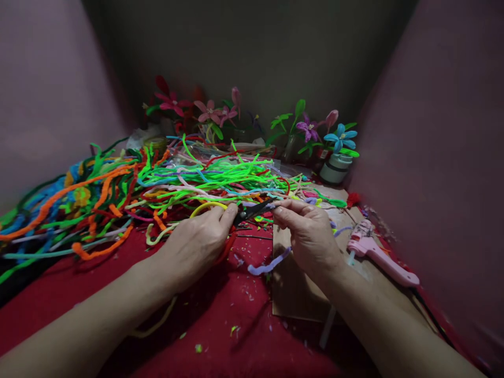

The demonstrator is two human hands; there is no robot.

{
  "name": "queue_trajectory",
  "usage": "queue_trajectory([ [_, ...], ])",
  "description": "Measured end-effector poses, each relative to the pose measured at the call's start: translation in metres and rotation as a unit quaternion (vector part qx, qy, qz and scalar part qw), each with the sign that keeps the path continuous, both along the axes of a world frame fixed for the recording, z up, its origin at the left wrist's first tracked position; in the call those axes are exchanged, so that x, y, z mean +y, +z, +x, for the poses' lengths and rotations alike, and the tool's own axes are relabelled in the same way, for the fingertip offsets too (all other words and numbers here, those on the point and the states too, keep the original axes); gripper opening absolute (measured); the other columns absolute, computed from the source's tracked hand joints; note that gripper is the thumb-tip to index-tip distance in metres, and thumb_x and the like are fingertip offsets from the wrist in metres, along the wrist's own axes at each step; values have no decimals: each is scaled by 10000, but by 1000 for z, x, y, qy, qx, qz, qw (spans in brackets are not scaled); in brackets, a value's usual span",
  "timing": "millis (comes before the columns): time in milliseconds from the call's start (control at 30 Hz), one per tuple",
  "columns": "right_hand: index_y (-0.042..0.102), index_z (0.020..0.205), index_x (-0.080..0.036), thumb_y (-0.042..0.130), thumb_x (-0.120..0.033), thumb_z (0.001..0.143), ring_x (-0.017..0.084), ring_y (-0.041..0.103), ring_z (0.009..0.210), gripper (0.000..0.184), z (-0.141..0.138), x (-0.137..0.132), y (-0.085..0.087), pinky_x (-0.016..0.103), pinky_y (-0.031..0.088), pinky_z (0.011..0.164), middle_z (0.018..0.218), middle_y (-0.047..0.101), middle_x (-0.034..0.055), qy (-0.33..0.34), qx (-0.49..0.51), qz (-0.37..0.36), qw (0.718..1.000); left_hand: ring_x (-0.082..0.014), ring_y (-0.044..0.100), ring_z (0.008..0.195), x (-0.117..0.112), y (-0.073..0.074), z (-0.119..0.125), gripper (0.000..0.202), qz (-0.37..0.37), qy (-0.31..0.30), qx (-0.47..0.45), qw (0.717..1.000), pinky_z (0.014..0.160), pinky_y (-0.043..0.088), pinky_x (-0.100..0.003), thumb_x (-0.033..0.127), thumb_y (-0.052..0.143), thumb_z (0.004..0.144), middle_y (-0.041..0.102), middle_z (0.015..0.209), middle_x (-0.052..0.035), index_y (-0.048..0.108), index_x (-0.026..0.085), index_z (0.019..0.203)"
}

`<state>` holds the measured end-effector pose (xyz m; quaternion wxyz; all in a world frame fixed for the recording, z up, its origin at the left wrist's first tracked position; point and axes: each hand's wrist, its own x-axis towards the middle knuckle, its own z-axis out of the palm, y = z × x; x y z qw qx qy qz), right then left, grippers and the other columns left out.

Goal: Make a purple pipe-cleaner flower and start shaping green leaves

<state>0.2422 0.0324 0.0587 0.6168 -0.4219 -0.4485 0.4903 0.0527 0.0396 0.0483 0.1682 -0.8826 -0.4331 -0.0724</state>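
Before the pipe-cleaner heap on the red table, the left hand grips a dark tool, fingers closed, the right hand pinching shut at its tip, seemingly steadying it above a lilac pipe cleaner.

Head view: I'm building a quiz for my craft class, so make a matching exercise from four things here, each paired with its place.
Things
1. pink plastic glue gun
2. blue pipe-cleaner flower in a white pot
3. short lilac fuzzy pipe-cleaner piece
4. slim black hand tool

Places
A. between the fingertips of the left hand and the right hand
B. far back on the right, near the wall
C. on the red cloth, below the gap between the hands
D. lying to the right of the right hand

Pairs: 1-D, 2-B, 3-C, 4-A
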Motion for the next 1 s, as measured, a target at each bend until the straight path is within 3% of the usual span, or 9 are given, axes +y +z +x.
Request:
queue_trajectory([
  [200,608,508,-162,639,-175,604,75,425,487,102,0,-1,1,232,343,536,491,527,-40,1,6,-8,1000,-220,626,835,-1,0,1,409,8,15,11,1000,603,514,-288,49,368,834,613,955,-114,412,103,1238],
  [467,569,468,-167,619,-170,603,79,403,474,145,2,-1,4,249,324,542,464,498,-42,0,-17,-18,1000,-227,621,740,-2,0,6,403,18,25,16,999,512,490,-292,52,335,836,606,887,-105,431,84,1227],
  [833,562,474,-161,630,-180,605,72,344,471,149,3,-1,4,256,259,516,465,462,-54,-9,-31,-21,999,-230,629,699,-4,-3,8,442,16,31,16,999,489,493,-296,66,350,834,615,934,-133,410,73,1271],
  [1000,542,453,-170,632,-189,621,77,337,468,191,2,-3,6,264,268,527,455,451,-56,-13,-34,-15,999,-231,655,728,-6,-6,11,455,-19,45,14,999,574,524,-310,47,353,825,631,939,-147,402,51,1277],
])
